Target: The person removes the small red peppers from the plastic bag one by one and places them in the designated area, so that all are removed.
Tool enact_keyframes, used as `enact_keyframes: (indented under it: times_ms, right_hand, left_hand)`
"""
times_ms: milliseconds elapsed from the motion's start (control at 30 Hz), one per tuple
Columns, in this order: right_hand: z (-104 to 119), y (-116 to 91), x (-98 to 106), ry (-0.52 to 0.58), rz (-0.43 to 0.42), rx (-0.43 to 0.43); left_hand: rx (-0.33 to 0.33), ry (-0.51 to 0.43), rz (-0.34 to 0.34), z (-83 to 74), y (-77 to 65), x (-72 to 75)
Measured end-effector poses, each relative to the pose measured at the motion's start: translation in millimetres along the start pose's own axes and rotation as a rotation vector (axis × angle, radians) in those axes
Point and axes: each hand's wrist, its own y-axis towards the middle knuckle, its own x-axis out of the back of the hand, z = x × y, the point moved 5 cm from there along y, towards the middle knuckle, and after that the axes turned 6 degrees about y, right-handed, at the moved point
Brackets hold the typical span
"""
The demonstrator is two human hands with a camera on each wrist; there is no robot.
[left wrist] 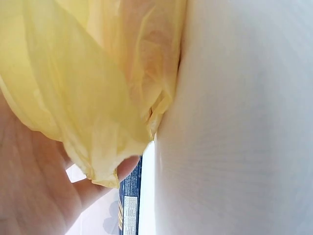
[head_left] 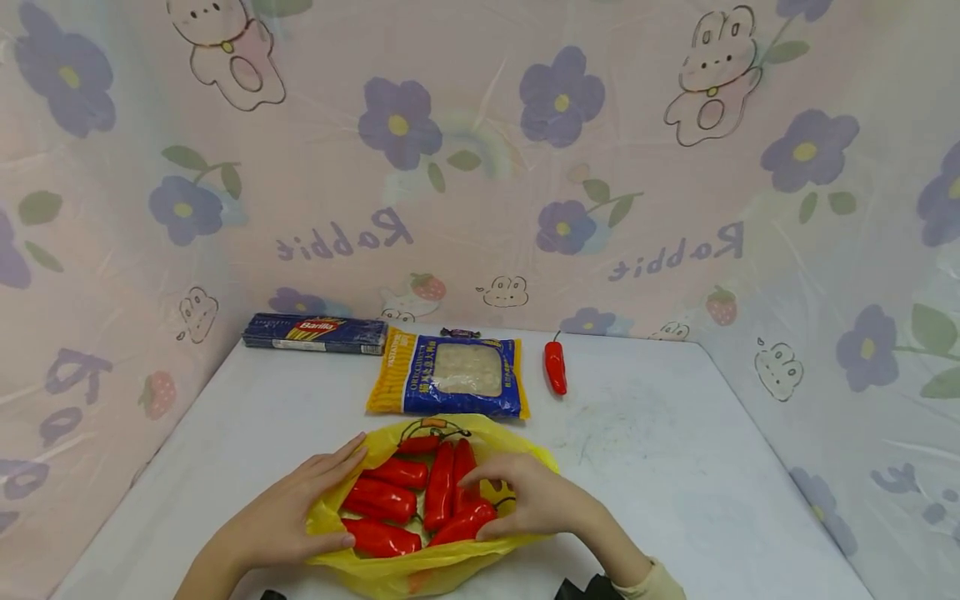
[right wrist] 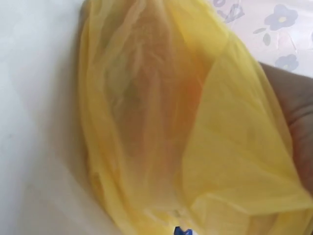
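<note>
A yellow plastic bag (head_left: 375,575) stands wide open at the front of the table. Several glossy red chili peppers (head_left: 381,500) lie inside it, some with dark curled stems. My left hand (head_left: 288,508) rests along the bag's left rim, fingers spread and thumb pointing inward; the left wrist view has this hand (left wrist: 34,181) behind the thin plastic. From the right, my right hand (head_left: 536,496) reaches over the rim, its bent fingers and thumb spread apart above the peppers, thumb tip right at the front one (head_left: 463,523). The right wrist view mostly holds the bag's side (right wrist: 146,122).
Behind the yellow bag lies a blue and yellow pasta packet (head_left: 465,375). A dark blue Barilla pack (head_left: 315,333) is at the back left. One red chili pepper (head_left: 555,367) lies alone at the right, and a small dark wrapped candy (head_left: 460,332) sits near the back curtain (head_left: 465,200).
</note>
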Motion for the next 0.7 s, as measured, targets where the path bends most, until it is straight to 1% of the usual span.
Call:
enact_keyframes:
  times_ms: [133,267,400,533,700]
  right_hand:
    - [-5,-2,-5,0.003,0.043,-0.042]
    - [-11,-4,-6,0.02,0.037,-0.057]
    - [-16,-6,-6,0.022,0.031,-0.047]
    - [-17,-6,-5,0.023,0.042,-0.037]
    - [-18,-6,-4,0.005,0.06,-0.057]
  left_hand:
    - [-0.029,0.018,-0.019,-2.6,-2.1,1.2]
    - [-0.051,0.034,-0.036,-4.3,-2.0,1.6]
    - [-0.038,0.026,-0.034,-2.7,-0.2,-0.4]
    - [-0.031,0.028,-0.028,-2.3,0.0,-0.8]
    - [-0.043,0.04,-0.027,-4.3,-1.1,0.9]
